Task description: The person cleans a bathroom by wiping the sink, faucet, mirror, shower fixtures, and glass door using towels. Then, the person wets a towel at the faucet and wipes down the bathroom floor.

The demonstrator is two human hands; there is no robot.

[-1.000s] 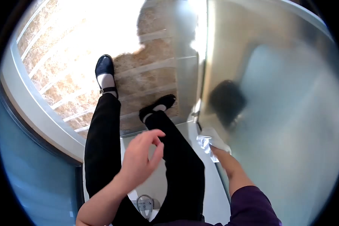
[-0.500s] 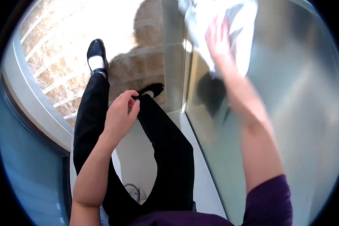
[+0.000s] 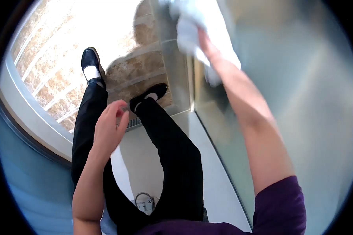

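Note:
A white cloth [image 3: 222, 38] lies against the frosted glass panel [image 3: 278, 86] at the upper right, blurred by motion. My right hand [image 3: 208, 46] is on the cloth, its fingers partly wrapped in the folds; the lower end of the cloth hangs loose beneath the wrist. Over my legs hovers my left hand [image 3: 109, 126], empty, its fingers loosely bent and the thumb apart from them. It touches neither the cloth nor the glass.
Black shoes [image 3: 91, 64] stand on a sunlit brown tiled floor [image 3: 139, 64]. A pale curved frame [image 3: 35, 117] runs along the left beside a blue surface [image 3: 27, 168]. Below, a white ledge [image 3: 217, 156] borders the glass; a looped hose [image 3: 144, 196] shows between the legs.
My right hand has swept left across the glass with the cloth, which is now more bunched around the fingers. My left hand has shifted slightly left and down.

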